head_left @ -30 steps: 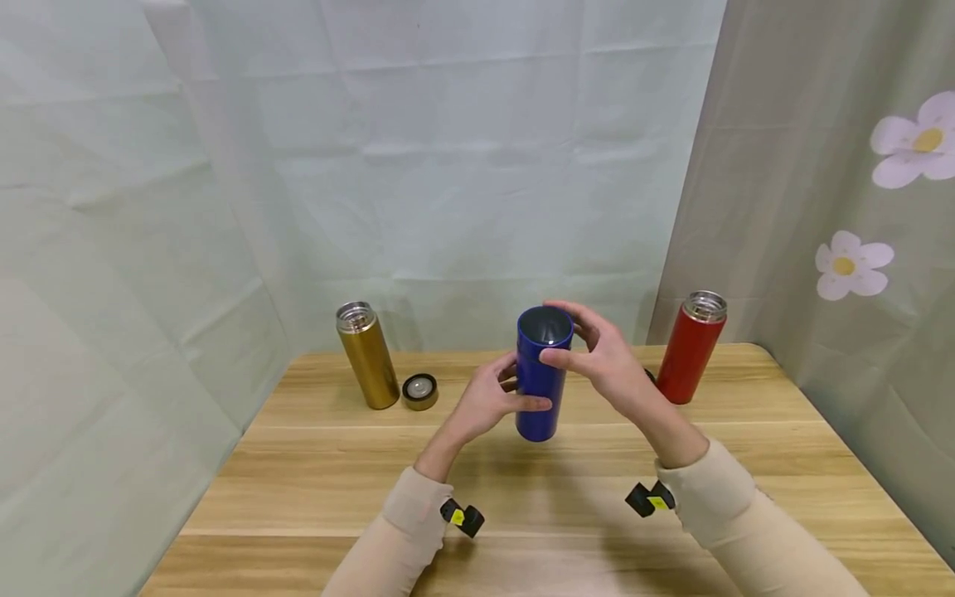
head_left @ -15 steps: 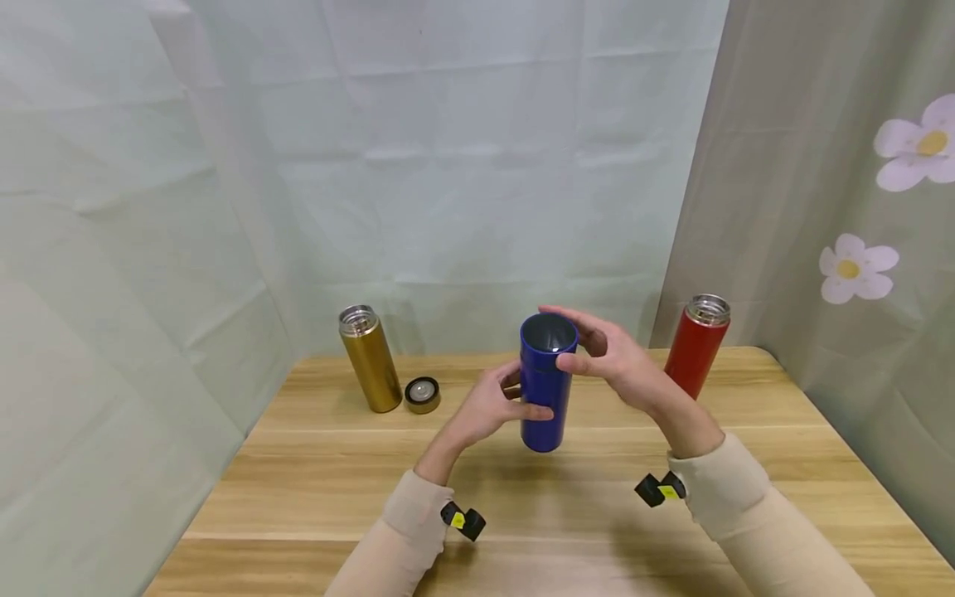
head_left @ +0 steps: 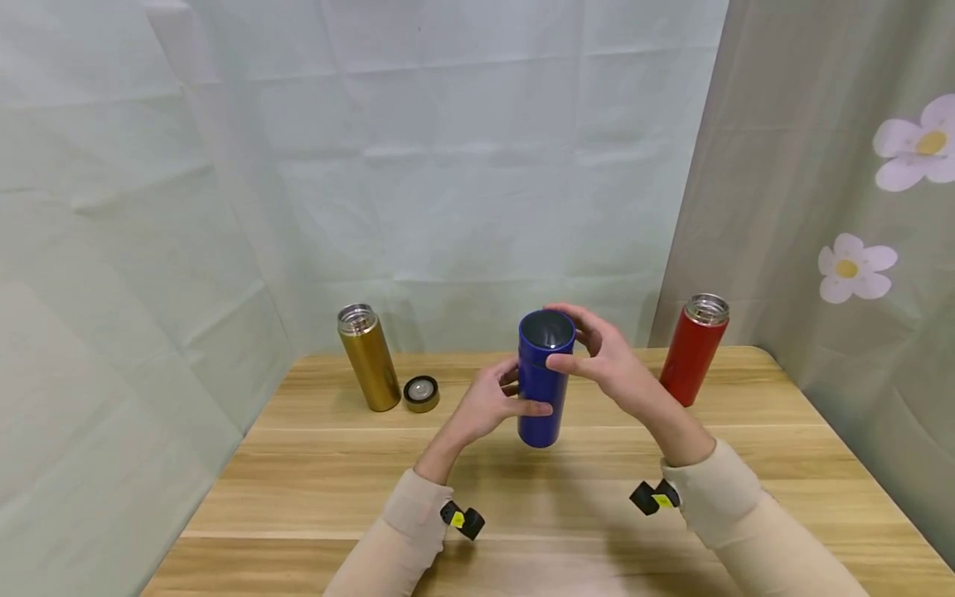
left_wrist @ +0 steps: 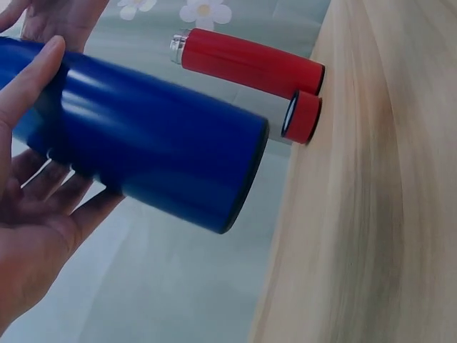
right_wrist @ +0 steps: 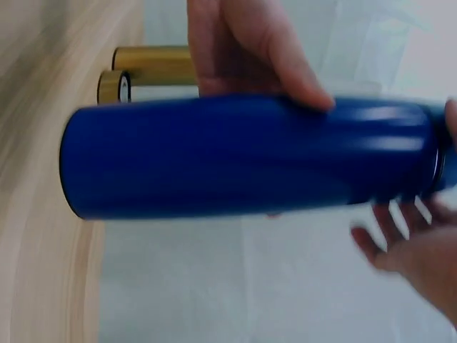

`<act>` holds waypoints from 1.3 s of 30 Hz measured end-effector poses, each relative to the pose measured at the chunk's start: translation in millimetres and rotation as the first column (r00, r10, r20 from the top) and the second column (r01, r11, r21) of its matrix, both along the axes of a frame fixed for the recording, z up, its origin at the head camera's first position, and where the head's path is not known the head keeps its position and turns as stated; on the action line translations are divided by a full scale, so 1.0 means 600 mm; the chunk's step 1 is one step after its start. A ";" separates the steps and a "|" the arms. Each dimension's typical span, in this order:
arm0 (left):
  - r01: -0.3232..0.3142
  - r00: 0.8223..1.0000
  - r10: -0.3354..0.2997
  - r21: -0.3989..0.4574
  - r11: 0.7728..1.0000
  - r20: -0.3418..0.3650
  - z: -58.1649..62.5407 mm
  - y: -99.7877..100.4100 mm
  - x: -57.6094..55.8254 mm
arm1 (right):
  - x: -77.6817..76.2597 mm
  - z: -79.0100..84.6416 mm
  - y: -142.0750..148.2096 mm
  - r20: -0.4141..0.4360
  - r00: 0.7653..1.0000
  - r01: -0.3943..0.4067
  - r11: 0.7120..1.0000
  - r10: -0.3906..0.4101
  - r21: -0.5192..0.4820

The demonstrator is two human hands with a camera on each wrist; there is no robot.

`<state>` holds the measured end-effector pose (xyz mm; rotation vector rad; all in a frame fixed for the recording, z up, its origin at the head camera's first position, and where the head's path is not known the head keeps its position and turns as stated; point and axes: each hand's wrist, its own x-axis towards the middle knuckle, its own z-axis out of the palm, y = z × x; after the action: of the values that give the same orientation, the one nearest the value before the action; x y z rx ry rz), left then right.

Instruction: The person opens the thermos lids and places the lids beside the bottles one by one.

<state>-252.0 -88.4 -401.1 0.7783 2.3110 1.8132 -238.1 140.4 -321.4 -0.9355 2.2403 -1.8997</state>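
Note:
A blue thermos flask point(head_left: 542, 390) is raised over the wooden table, upright with a slight tilt, its dark round top facing the head camera. My left hand point(head_left: 492, 401) grips the middle of its body, thumb across the near side. Around the blue lid at the top, my right hand point(head_left: 603, 362) has its thumb in front and fingers behind. The seam between lid and body shows near the right edge of the right wrist view, by the right hand point(right_wrist: 421, 261). In the left wrist view the bottom of the flask point(left_wrist: 164, 136) hangs apart from the tabletop.
On the wooden table point(head_left: 336, 489), a gold flask point(head_left: 370, 358) stands uncapped at the back left, its lid point(head_left: 421, 393) beside it. A red uncapped flask point(head_left: 694, 352) stands back right, with its red lid point(left_wrist: 302, 117) next to it. Pale curtains point(head_left: 477, 182) hang behind.
The flask and both hands dip slightly toward me, then rise back a little. The right hand shifts slightly around the lid, while the left keeps its grip on the body.

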 end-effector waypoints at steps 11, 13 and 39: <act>0.055 0.998 -0.055 0.012 0.998 0.015 0.004 -0.002 0.003 | -0.016 -0.003 0.018 0.027 0.979 -0.200 0.977 0.202 -0.071; 0.017 1.000 -0.017 0.016 1.000 0.023 0.005 -0.001 0.004 | -0.010 -0.005 0.010 0.026 0.992 -0.123 0.991 0.125 -0.052; 0.047 0.999 -0.047 0.023 0.999 0.014 0.006 -0.002 0.002 | -0.013 -0.002 0.008 -0.004 1.000 -0.002 1.000 0.002 0.017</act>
<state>-250.9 -89.6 -397.8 0.8127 2.2472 1.8222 -246.0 145.3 -322.7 -0.9397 2.2526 -1.8765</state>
